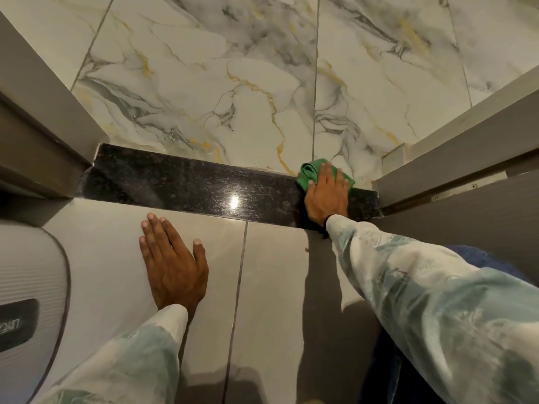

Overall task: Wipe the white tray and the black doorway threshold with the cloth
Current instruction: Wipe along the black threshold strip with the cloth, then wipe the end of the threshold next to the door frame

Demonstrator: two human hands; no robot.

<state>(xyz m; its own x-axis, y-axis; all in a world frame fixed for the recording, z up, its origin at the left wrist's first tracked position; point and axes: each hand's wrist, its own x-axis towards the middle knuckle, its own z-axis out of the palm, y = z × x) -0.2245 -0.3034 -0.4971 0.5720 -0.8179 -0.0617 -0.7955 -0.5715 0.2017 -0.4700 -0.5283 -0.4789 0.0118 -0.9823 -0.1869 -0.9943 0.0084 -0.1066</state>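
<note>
Though label (17, 325) illegible, right hand (328, 196) flat on cloth (307, 170), left hand (172, 258) flat on floor (110, 228).

white marble tiles (204, 83) with grey and gold veins beyond; plain grey tiles (110, 228) nearer; grey left frame (43, 112) and right frame (466, 158) flank them

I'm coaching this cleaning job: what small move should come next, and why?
Probably slide the right hand and green cloth leftward along the black threshold: the cloth lies at its right end beside the door frame, with the rest of the strip stretching left.
</note>
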